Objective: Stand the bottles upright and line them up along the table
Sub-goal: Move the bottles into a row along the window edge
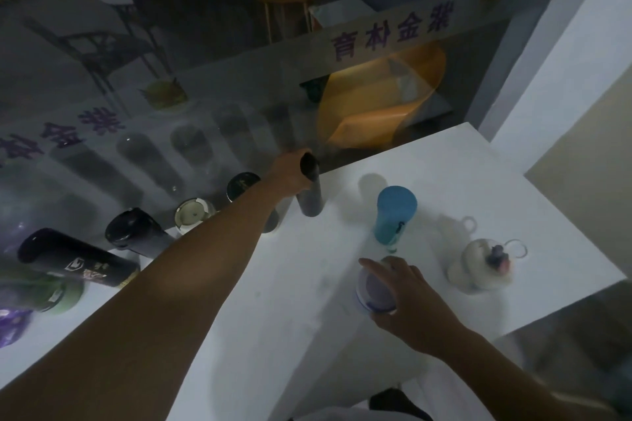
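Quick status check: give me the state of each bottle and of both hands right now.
left hand: gripping the top of the dark bottle
dark bottle: upright, at the row's end by the glass
right hand: closed over the lavender bottle
lavender bottle: upright, out of line
blue bottle: upright, out of line
white bottle: upright, out of line
black printed bottle: upright in the row

Left arm, bare, extended diagonally from the lower left to frame centre, its left hand (pixel 290 170) closed in a grip; right arm entering from the lower right, right hand (pixel 408 297) palm-down, fingers curled, index finger extended.
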`<state>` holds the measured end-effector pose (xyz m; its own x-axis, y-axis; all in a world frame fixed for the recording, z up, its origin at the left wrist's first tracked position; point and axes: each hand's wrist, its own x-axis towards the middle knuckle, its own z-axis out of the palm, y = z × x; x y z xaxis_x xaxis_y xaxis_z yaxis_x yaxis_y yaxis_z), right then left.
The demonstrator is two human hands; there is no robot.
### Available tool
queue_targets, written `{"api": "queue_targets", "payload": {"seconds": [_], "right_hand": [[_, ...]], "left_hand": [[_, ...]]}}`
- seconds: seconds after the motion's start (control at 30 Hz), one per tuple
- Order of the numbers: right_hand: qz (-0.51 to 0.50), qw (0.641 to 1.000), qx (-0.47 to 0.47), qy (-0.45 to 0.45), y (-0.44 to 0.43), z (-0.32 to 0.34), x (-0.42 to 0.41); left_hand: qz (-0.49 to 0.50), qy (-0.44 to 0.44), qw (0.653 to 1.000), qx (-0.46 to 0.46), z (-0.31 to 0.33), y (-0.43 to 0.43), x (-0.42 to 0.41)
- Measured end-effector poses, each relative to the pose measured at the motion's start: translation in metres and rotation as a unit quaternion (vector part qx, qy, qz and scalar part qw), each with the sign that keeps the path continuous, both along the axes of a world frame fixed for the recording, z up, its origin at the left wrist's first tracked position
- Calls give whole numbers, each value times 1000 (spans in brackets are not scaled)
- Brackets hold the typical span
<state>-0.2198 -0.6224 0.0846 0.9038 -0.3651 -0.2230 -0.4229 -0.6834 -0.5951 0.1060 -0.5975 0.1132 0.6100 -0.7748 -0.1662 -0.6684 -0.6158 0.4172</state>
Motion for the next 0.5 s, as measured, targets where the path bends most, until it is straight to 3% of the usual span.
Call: {"api": "queue_targets", "payload": {"seconds": [0.2, 0.33, 0.4, 0.5], "right_hand": [[-35, 999, -20, 29, 2, 3, 9], [-63, 996, 7, 63, -10, 22, 28], [-45, 996, 13, 76, -19, 38, 42], [2, 998, 7, 60, -39, 72, 68]], "left_hand": [[27, 13, 1000, -9, -10, 12, -5], [78, 26, 979, -186, -11, 44, -40], [89, 15, 970, -225, -25, 71, -63], [92, 29, 982, -164, -62, 117, -102]]}}
